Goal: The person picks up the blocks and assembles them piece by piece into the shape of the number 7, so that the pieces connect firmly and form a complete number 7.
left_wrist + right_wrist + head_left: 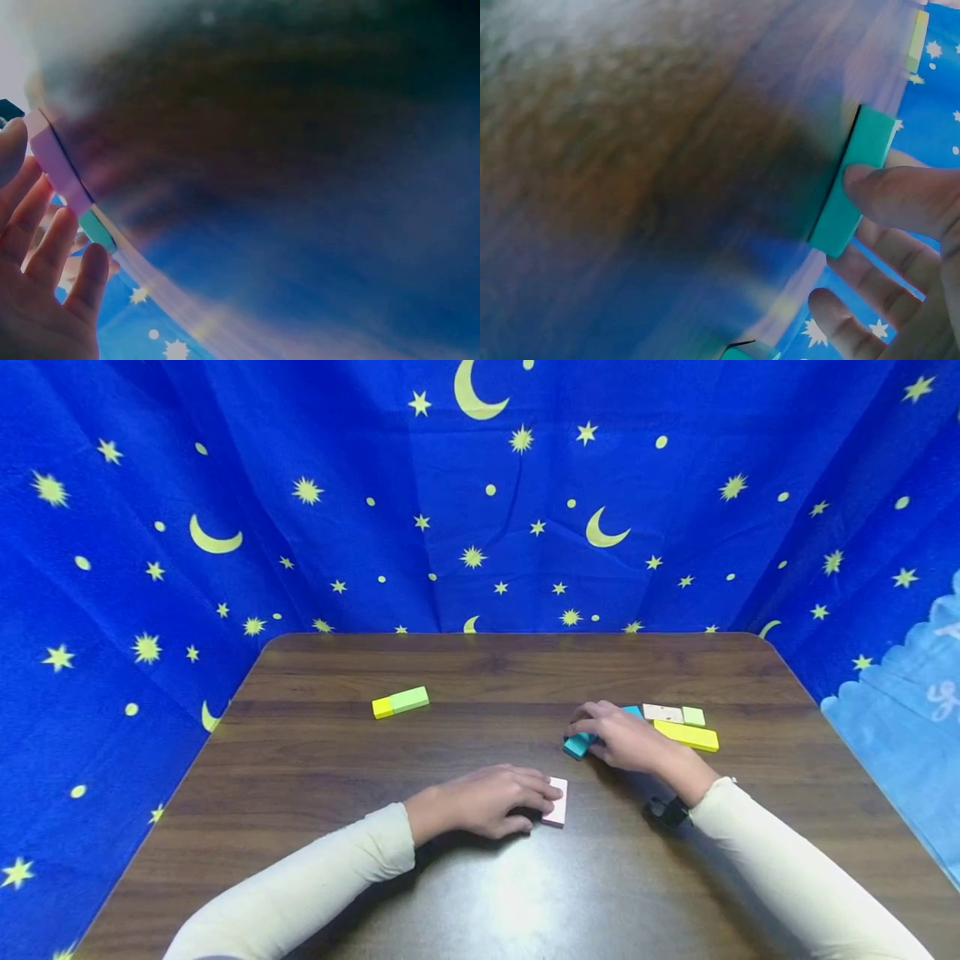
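My left hand (pixel 491 799) rests its fingertips on a pale pink block (pixel 557 808) lying on the table. Its fingers look fairly straight in the left wrist view, beside the pink block (pixel 61 165), and the thumb stays apart from it in the head view. My right hand (pixel 622 737) pinches a teal block (pixel 578 746), partly covered by the fingers. In the right wrist view the thumb presses one face of the teal block (pixel 855 180), with fingers behind it. Another teal block (pixel 634 711) shows just beyond the right hand.
Right of the right hand lie a long yellow block (pixel 686 736), a cream patterned block (pixel 663 713) and a light green block (pixel 693 717). Farther left, a yellow block (pixel 382 707) touches a green block (pixel 410 698). A blue star-patterned curtain (pixel 480 510) surrounds the wooden table (pixel 315 760).
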`<state>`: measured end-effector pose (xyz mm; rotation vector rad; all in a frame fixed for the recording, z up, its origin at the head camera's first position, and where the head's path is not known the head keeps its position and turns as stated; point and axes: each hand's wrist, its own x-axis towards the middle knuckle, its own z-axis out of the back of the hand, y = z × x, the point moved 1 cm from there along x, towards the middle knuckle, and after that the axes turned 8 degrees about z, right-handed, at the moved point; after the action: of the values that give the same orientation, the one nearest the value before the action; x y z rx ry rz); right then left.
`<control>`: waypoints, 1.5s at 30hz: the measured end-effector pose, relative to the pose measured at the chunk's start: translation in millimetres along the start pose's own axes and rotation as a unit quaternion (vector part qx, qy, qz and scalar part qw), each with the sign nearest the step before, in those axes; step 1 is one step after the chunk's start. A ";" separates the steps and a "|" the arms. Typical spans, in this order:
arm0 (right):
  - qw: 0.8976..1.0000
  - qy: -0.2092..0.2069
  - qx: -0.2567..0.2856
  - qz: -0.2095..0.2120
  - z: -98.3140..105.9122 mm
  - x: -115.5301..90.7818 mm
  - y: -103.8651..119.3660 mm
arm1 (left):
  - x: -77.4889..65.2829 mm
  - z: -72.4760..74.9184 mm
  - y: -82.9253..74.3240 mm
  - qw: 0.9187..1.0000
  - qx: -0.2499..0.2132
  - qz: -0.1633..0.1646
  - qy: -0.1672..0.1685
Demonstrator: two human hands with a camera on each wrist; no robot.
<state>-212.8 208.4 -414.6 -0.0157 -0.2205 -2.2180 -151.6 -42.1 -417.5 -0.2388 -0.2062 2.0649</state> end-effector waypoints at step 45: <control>0.998 0.027 0.029 0.051 -2.5 11.2 25.0 | -6.1 0.1 1.4 0.998 -0.043 0.028 0.042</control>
<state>-199.8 184.3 -412.2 0.0633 -0.2484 -2.1072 -149.9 -48.2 -417.3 -0.3874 -0.2393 2.0982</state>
